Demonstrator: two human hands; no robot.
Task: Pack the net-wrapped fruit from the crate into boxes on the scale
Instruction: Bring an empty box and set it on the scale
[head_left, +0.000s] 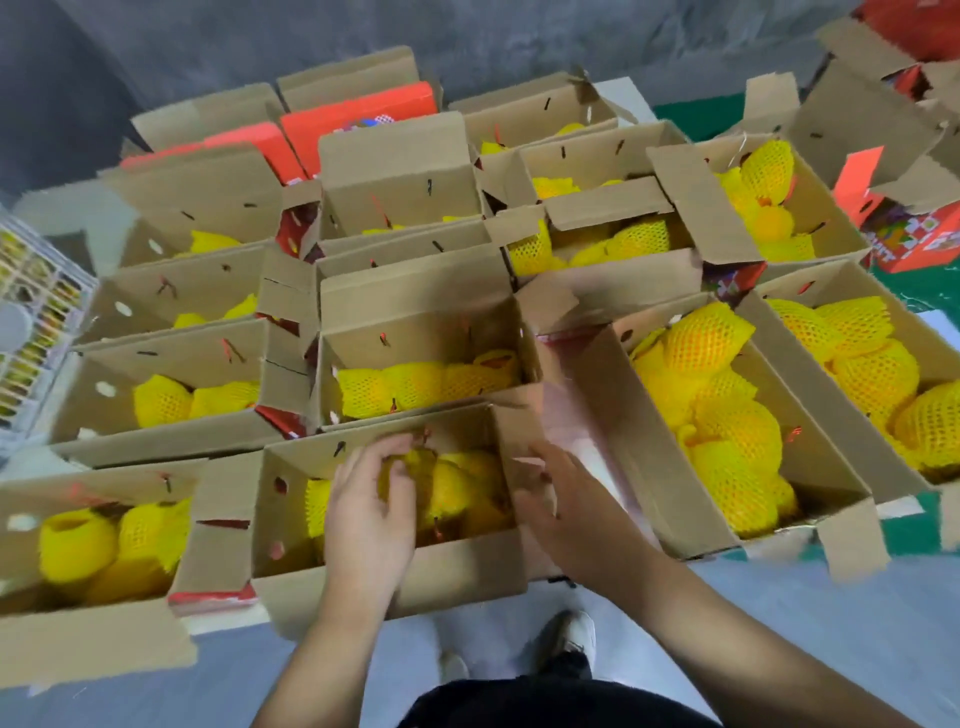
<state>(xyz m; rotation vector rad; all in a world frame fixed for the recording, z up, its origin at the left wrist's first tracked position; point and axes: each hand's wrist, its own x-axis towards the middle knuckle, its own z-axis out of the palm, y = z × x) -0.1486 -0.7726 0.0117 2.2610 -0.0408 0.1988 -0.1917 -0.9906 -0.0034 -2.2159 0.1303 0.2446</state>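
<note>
An open cardboard box (395, 577) stands right in front of me with several yellow net-wrapped fruits (467, 478) inside. My left hand (369, 499) reaches into it and its curled fingers grip one net-wrapped fruit (410, 467). My right hand (561, 499) is at the box's right side flap (524, 431), fingers loosely spread and touching the cardboard; the motion blur hides whether it holds the flap. No scale shows under the box.
Many open boxes of yellow net-wrapped fruit surround this one: one at left (93, 623), one behind (421, 374), two at right (727, 441). A white plastic crate (36, 312) stands at far left. Red printed boxes (914, 239) sit at back. My feet (566, 639) are on grey floor.
</note>
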